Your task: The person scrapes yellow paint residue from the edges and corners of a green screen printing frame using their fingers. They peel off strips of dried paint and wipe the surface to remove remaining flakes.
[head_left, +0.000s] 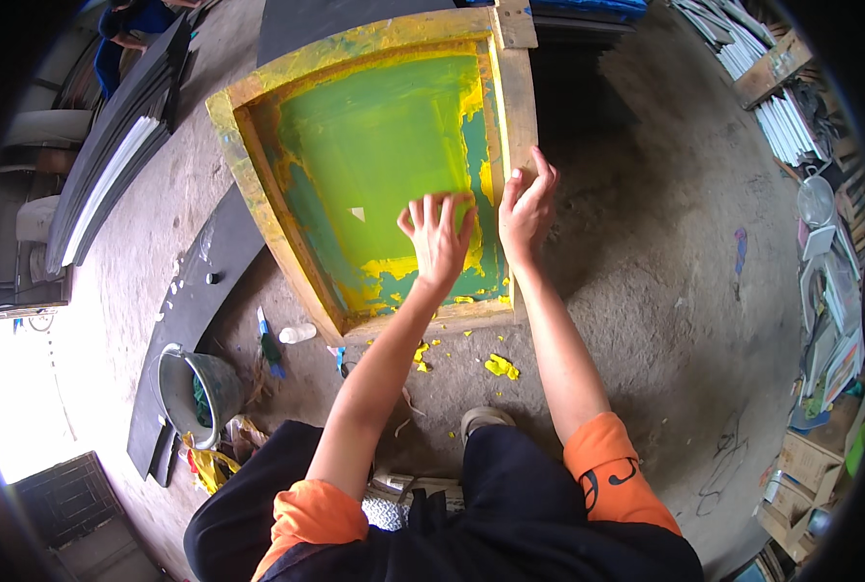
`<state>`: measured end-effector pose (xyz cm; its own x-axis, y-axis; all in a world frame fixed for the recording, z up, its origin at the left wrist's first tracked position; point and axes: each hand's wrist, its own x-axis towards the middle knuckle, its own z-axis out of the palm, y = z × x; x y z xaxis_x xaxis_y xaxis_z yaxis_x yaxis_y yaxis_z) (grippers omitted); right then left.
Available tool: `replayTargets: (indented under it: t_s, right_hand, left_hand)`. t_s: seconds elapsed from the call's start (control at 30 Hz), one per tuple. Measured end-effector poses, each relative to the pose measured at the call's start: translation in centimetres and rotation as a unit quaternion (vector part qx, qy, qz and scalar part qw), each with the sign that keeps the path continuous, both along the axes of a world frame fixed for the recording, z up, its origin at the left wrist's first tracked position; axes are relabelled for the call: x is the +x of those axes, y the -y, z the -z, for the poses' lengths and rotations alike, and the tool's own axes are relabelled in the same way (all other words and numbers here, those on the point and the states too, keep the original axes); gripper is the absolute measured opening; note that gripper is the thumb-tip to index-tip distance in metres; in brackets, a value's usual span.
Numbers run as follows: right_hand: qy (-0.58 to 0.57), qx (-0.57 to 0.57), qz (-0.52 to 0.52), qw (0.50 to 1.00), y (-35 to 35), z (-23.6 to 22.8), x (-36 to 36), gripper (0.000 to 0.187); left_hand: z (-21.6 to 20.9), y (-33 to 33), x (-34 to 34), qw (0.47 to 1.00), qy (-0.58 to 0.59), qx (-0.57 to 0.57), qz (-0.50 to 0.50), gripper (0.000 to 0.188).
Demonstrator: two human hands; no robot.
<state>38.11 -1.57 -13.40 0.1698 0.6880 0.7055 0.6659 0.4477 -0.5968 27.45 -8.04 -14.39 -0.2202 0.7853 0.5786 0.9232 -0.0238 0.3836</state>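
A wooden screen-printing frame [287,64] smeared with yellow lies in front of me. Its mesh [374,126] is green, with thick yellow paint along the edges and a small pale triangular patch [358,214] near the middle. Over the lower right of the mesh is my left hand [435,242], its fingers bent and spread, with nothing visible in them. My right hand [527,215] rests against the frame's right rail, thumb and fingers apart. Whether the left fingertips touch the mesh I cannot tell.
Yellow scraps [501,367] litter the concrete floor below the frame. To the left are a bucket [221,373], a small white bottle [297,334], a knife-like tool [268,341] and dark sheets [195,281]. Boxes and stacked pieces line the right side. Another person [146,17] is at the upper left.
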Motion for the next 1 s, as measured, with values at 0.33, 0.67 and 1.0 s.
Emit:
replayTargets:
  t_s: [0.33, 0.67, 1.0]
  right_hand:
    - [0.012, -0.004, 0.01, 1.0, -0.1, 0.1, 0.0, 0.036]
    - [0.015, 0.01, 0.01, 1.0, -0.2, 0.3, 0.2, 0.036]
    - [0.013, 0.011, 0.004, 1.0, -0.2, 0.3, 0.1, 0.035]
  left_hand:
    - [-2.7, -4.7, -2.3, 0.988, -0.124, 0.008, 0.093, 0.022]
    - [-1.6, -2.6, -4.9, 0.953, -0.203, -0.018, 0.225, 0.022]
    - [-2.4, -4.2, -6.6, 0.888, -0.306, -0.049, 0.339, 0.024]
